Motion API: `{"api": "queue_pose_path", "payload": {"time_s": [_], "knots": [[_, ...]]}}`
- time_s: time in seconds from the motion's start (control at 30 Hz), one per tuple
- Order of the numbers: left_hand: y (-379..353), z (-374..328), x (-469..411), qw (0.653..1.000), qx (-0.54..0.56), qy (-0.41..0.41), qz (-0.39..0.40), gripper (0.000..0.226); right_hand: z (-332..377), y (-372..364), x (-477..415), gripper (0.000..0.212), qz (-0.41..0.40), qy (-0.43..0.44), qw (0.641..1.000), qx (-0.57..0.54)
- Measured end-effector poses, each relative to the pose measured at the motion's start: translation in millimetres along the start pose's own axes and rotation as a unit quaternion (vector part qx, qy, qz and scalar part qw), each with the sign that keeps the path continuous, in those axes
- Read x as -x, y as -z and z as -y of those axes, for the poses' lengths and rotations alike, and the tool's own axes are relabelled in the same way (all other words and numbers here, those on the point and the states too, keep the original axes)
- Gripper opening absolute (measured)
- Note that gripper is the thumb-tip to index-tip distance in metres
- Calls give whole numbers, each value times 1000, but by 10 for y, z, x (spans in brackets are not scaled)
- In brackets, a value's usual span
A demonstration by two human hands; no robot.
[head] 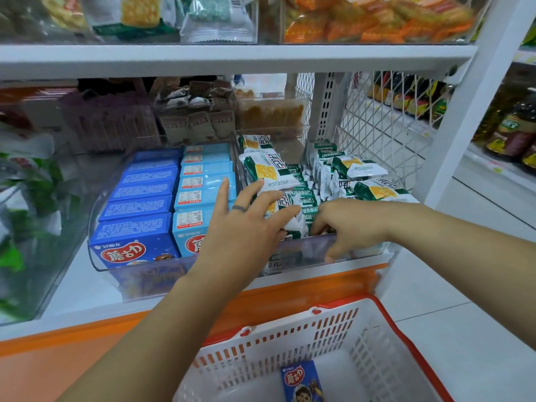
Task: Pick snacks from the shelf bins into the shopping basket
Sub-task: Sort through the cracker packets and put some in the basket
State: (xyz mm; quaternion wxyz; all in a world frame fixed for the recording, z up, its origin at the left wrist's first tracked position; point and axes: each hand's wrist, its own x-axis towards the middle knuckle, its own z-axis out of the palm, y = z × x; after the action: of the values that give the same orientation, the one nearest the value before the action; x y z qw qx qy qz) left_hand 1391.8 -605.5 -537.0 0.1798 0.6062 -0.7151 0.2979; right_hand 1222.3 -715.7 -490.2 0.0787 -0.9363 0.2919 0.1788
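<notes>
Head view of a shop shelf [78, 288] with clear plastic bins above a shopping basket [342, 313]. Both forearms reach forward over the basket into the right-hand bin [301, 253], which is filled with green-and-white cracker packets [359, 169], some upright and some lying flat on top.

The left grip [246, 227], a bare hand with a dark band on one finger, lies palm down at the bin's left side. Its fingers are spread over one cracker packet [290, 219], and its thumb sits under the packet's white end, so that the packet is grasped between thumb and forefinger.

The right grip [348, 224] is at the bin's front wall with its fingertips curled down among the packets. Whether it has grasped one cannot be told.

The adjoining bin to the left holds a row of dark blue snack boxes [136, 204] and a row of light blue boxes [203, 181], standing one behind another.

The basket, white with a red rim, stands below the shelf's orange edge strip [304, 288]. One dark blue snack box [304, 382] lies on its floor.
</notes>
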Motion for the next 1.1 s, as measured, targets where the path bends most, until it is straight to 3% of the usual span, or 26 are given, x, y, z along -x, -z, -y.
{"api": "queue_pose_path", "payload": {"time_s": [0.17, 0.33, 0.67, 0.8, 0.9, 0.97, 1.03, 1.1], "knots": [[-1, -3, 0, 1000, 5, 2, -1, 43, 12, 17, 14, 40, -12, -22, 1000, -9], [2, 0, -5, 1000, 6, 1, 3, 44, 6, 40, 1, 61, -3, -29, 1000, -12], [23, -14, -13, 1000, -2, 1, 10, 45, -20, 97, 68, 47, -29, -34, 998, -52], [51, -36, -23, 1000, -2, 4, 22, 45, -4, 135, 217, 36, -105, -18, 990, -90], [118, -63, -21, 1000, 0, 2, 26, 45, 17, 163, 411, 39, -218, -27, 964, -152], [227, -104, -25, 999, 37, 7, 21, 40, 63, 170, 609, 33, -295, -23, 935, -197], [439, -225, -41, 986, 158, 50, 32, 47, 145, 119, 837, 27, -329, -11, 907, -262], [676, -414, -25, 931, 333, 133, 63, 47, 252, -6, 1047, 23, -315, 8, 883, -348]]}}
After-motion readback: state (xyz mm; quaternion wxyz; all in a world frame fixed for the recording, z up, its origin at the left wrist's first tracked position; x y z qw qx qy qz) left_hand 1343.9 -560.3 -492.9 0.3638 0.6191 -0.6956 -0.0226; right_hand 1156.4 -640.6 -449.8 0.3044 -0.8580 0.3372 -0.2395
